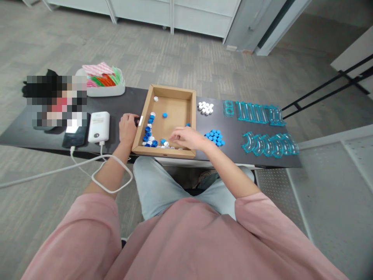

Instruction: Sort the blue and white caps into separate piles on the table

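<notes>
A shallow brown cardboard box (175, 107) stands before me, with blue and white hexagonal pieces along its left and near sides. My left hand (127, 127) is at the box's left wall, its fingers curled against the outside. Over the box's near right part is my right hand (188, 138), palm down, with loosely bent fingers and nothing visible in them. Close to its fingertips lie a blue piece (163, 141) and several white ones. Another blue piece (164, 115) sits alone on the box floor, and a white piece (156, 99) is near the far left corner.
Right of the box are a white pile (205, 108) and a blue pile (215, 137) of pieces. Farther right lie rows of straight (252, 112) and curved (269, 145) clear teal tracks. Left are a power bank (99, 127), a phone (76, 130), a cable (72, 165) and a white bin (106, 91).
</notes>
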